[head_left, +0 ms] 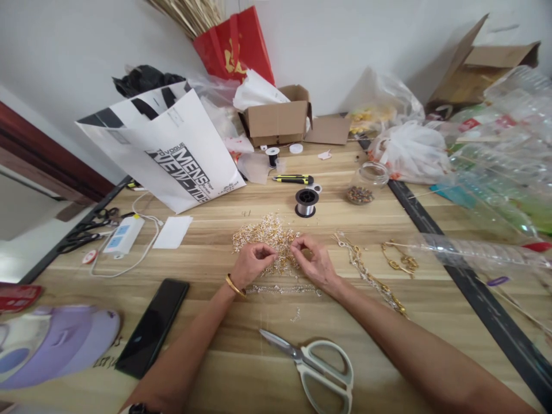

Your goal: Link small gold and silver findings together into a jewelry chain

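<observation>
My left hand [252,264], with a gold bangle [235,286] at its wrist, is closed in a pinch at the near side of a pile of tiny gold and silver pieces [261,231]. Facing it across a small gap, my right hand [317,263] also pinches thumb to fingertips. Whatever is between the fingers is too small to make out. Just below the hands a silver chain [284,290] lies across the table, with a short bit of chain [295,314] under it. Right of my right hand runs a gold and silver chain [366,275].
Scissors [302,357] lie close in front, and a phone [152,328] at left. Beyond the pile stand a wire spool [306,203], a box cutter [293,179] and a glass jar [366,183]. A white paper bag [168,146] and plastic bottles [495,178] flank the table.
</observation>
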The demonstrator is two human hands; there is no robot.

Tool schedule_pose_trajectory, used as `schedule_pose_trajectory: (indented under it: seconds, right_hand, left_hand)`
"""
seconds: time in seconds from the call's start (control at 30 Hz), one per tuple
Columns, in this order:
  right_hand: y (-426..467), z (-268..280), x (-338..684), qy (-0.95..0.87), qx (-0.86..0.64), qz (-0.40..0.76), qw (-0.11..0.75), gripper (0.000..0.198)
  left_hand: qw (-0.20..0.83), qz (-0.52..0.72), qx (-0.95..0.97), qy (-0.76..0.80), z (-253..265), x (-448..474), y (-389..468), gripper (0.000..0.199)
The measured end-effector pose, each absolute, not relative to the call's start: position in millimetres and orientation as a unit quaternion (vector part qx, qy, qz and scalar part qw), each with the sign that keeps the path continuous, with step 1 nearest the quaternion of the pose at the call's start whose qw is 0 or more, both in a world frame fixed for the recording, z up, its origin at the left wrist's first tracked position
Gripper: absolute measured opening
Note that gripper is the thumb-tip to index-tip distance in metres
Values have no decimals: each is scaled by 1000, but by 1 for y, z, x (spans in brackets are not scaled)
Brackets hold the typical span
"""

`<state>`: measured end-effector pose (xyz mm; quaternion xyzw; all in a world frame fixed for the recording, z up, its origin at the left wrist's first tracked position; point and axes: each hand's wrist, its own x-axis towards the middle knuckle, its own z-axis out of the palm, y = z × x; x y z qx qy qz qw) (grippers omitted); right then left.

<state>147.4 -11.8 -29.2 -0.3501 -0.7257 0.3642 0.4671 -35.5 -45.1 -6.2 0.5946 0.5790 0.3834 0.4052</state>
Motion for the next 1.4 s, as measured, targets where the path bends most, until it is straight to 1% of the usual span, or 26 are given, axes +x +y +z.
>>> schedule_pose_trajectory:
  seconds: [0.3,0.57,0.83,0.93,1.07,1.4]
  right_hand:
    - [-11,-32,147,-730,-352,358,464,10]
    - [-11,-30,148,-748,-341,342,456,12]
    - [-14,-28,146,-825,-236,287,425,11]
    - [-14,-30,146,-835,-241,272,413,11]
    - [-14,-32,146,-833,-241,267,421,12]
    - [-14,-30,146,-829,-238,285,419,11]
  left_hand:
    - [380,387,604,584,-11,-37,-45,13]
    - [429,425,565,562,-10,-38,-44,15]
    - [466,444,536,546,-5,-36,-44,19]
    - [483,451,522,540,-5,-35,-45,20]
    - [499,456,505,537,-4,-35,-45,23]
    - [497,498,467,536,-1,-39,-44,25]
